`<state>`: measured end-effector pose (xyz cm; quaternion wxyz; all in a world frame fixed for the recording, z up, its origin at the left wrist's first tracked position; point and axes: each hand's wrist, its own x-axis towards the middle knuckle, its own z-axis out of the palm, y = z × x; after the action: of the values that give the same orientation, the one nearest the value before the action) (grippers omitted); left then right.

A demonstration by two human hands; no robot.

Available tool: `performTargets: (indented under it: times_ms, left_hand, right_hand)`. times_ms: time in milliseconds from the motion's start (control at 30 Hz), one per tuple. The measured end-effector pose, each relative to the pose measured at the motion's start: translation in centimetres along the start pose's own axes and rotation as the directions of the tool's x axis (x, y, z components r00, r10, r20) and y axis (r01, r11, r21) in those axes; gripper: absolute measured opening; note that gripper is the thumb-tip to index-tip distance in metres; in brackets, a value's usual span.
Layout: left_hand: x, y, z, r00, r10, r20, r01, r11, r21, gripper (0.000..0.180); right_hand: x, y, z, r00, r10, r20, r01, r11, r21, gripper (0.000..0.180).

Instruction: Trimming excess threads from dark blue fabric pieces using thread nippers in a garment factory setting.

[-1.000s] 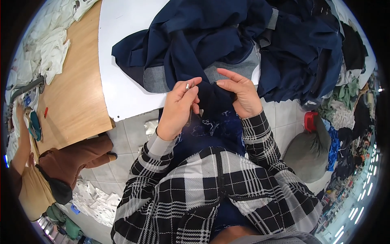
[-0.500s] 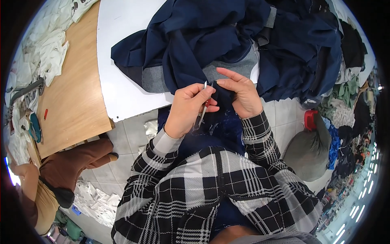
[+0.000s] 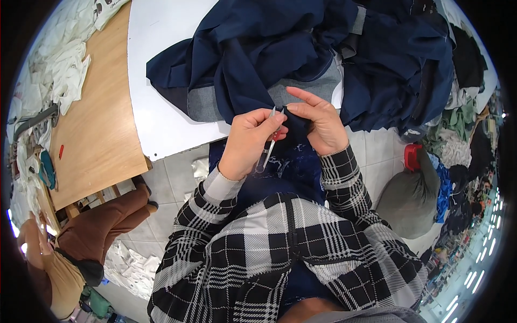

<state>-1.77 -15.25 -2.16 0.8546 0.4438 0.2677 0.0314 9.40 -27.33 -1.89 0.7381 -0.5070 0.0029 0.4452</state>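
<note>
Bright, even overhead light fills the scene, and the white table top (image 3: 161, 107) is close to washed out while the navy fabric (image 3: 258, 48) keeps soft, shallow shadows in its folds. The fisheye bends straight edges strongly toward a black rim. Focus looks sharp centrally; the bright ceiling-light specks (image 3: 479, 264) at lower right seem smeared.

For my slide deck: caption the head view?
Left hand holds thread snips at navy fabric pinched by right hand.
</note>
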Motion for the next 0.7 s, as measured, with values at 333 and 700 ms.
performTargets:
  times_ms: [333,700]
  left_hand:
    - [0.02,0.13,0.09,1.0,-0.003,0.012,0.003,1.0,0.002,0.019]
    - [0.22,-0.42,-0.32,0.999,0.015,0.042,-0.015,1.0,0.013,0.02]
  right_hand:
    - [0.04,0.04,-0.1,1.0,0.011,0.007,-0.011,1.0,0.023,0.038]
    - [-0.2,0.1,0.06,0.999,0.048,0.023,-0.049,0.998,0.049,0.035]
